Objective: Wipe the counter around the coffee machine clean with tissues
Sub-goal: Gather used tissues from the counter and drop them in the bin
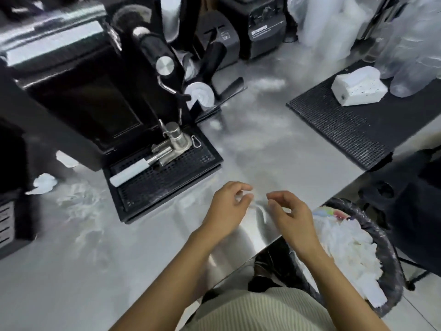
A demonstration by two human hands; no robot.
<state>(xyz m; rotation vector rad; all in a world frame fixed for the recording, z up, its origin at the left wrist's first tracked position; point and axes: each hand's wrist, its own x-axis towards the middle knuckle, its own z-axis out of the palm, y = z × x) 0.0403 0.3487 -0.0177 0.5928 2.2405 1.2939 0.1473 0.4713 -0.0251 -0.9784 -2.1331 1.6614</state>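
Left hand (228,206), right hand (291,211): loosely curled, empty. Tissue pack (358,89): well beyond right hand. Risk: wiping ahead-left may knock portafilter (164,151) off drip tray (181,180).

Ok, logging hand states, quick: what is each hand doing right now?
Left hand: open, loosely curled, holding nothing.
Right hand: open, loosely curled, holding nothing.

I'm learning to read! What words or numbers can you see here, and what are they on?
White lettering on the black appliance base at the back: too blurred to read.
Small white print on the dark grey appliance beside it: too small to read.
Coffee machine and tissue pack: no readable text.
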